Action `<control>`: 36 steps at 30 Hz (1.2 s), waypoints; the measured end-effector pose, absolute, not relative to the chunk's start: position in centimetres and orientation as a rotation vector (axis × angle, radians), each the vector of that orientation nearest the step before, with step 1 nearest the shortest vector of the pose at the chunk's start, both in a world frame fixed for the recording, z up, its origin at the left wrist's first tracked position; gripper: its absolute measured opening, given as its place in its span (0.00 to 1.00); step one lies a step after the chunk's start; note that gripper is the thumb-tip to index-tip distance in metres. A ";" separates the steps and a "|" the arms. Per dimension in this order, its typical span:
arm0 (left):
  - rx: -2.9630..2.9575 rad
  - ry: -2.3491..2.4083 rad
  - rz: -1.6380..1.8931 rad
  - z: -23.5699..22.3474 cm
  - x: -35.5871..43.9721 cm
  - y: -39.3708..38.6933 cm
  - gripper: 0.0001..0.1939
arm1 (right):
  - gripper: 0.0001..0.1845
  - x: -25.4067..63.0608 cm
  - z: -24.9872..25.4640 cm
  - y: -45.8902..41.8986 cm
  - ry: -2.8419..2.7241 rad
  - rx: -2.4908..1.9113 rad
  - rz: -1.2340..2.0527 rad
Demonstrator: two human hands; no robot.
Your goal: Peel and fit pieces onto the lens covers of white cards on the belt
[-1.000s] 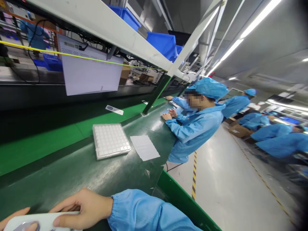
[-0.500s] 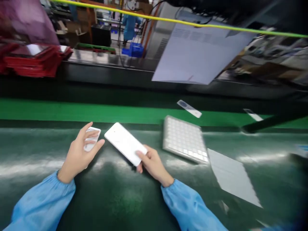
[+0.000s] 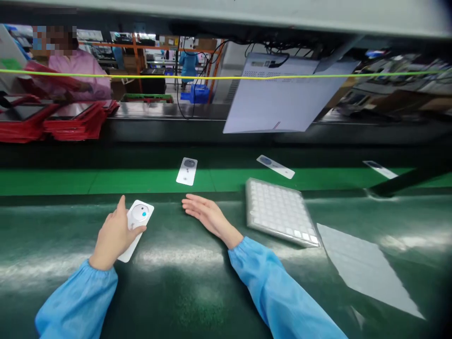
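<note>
While apart, hands (image 3: 115, 235) (image 3: 210, 216) seem palm-down.

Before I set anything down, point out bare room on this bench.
Bare bench lies between the white panel at the left hand and the right hand, and between the blue sleeves. Crowded: the right side, where tray and pale sheet sit close.

Factory, green belt (image 3: 148, 182), probably orange racks (image 3: 135, 56)
</note>
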State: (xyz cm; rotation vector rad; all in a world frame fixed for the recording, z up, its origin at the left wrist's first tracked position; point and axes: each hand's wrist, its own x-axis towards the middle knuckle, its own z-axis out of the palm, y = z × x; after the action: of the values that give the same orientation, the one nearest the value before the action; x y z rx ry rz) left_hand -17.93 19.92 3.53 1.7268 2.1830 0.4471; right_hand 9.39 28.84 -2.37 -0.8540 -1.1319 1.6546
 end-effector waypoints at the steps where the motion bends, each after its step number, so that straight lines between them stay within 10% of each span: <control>1: 1.671 2.139 0.517 3.6 -18.0 20.0 0.52 | 0.23 9.5 -2.4 27.7 -1.173 -0.855 1.651; 10: 1.267 1.271 0.948 1.2 -10.0 18.0 0.21 | 0.14 9.3 -3.1 19.7 -1.620 -0.874 1.044; 36: 1.365 1.362 0.776 -0.3 -7.4 16.0 0.19 | 0.13 9.8 -2.3 19.4 -1.966 -1.203 0.539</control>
State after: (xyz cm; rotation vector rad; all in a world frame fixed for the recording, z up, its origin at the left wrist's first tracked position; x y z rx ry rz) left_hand -7.40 15.96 -0.26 1.3651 1.3616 0.7761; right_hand 9.77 19.45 -2.34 -1.2031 -1.9663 0.5390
